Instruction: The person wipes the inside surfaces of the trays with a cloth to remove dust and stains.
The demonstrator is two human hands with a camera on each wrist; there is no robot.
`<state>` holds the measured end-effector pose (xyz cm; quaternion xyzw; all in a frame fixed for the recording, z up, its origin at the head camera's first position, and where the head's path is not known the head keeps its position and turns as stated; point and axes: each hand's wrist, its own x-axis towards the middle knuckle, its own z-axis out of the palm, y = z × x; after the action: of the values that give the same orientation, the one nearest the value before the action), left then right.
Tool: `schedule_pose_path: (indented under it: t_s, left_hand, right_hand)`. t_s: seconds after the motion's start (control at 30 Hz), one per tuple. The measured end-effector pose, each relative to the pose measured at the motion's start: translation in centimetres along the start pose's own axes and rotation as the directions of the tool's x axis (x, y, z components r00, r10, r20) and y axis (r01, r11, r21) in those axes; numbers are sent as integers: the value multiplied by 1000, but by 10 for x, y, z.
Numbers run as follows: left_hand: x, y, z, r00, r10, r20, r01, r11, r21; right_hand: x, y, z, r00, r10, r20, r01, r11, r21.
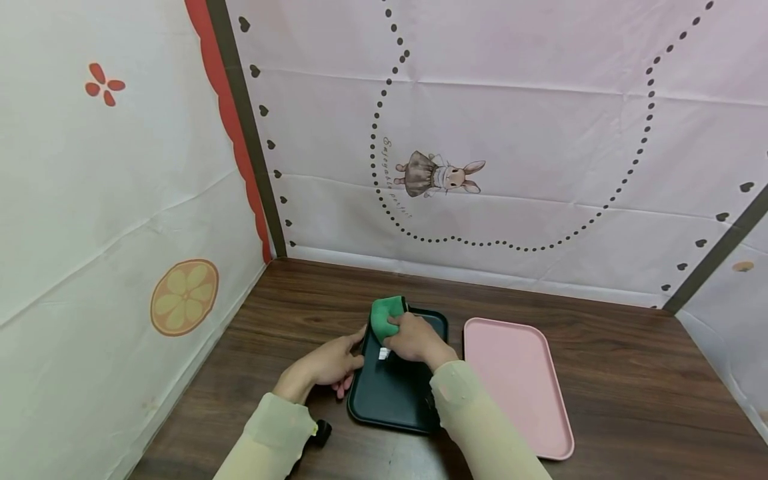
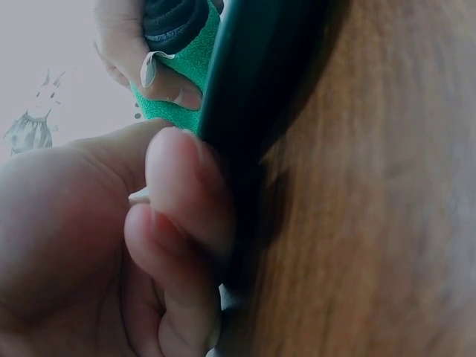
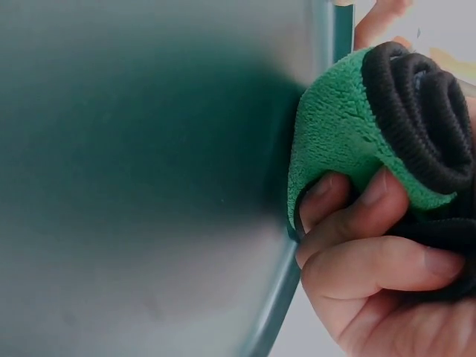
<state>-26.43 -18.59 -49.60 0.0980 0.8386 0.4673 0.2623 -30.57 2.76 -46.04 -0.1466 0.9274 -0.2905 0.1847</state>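
Observation:
A dark green tray point(image 1: 393, 400) lies on the wooden table. My left hand point(image 1: 330, 360) holds its left edge, and in the left wrist view the fingers point(image 2: 186, 193) curl close against the rim. My right hand point(image 1: 414, 339) grips a folded green cloth point(image 1: 386, 317) with black trim over the far left part of the tray. Up close in the right wrist view, the cloth point(image 3: 335, 126) is rolled in layers, bunched in the curled fingers point(image 3: 372, 268), and meets the tray's rim. A small white label point(image 1: 384, 353) shows just below the cloth.
Beside the dark tray, on the right, lies a pink tray point(image 1: 516, 387). Printed white sheets form a wall point(image 1: 510, 133) behind the table point(image 1: 630, 373) and another along its left side. A small black object point(image 1: 322, 433) shows by the left sleeve.

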Motion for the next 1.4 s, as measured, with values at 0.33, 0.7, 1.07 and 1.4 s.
schedule_pose_path:
  t_s: [0.33, 0.7, 1.07, 1.4]
  left_hand:
    - [0, -1, -1, 1000, 19, -1, -19, 1000, 9]
    - [-2, -1, -2, 1000, 20, 10, -20, 1000, -3]
    - [-1, 1, -2, 1000, 22, -8, -22, 999, 27]
    - [-1, 0, 0, 1000, 9, -24, -8, 1000, 15]
  right_hand:
    - [1, 3, 2, 1000, 7, -1, -7, 1000, 25]
    - [-3, 1, 3, 1000, 3, -13, -2, 1000, 25]
    - [-7, 2, 6, 999, -1, -50, 2, 1000, 26]
    - [-15, 4, 10, 993, -29, -118, 22, 998, -56]
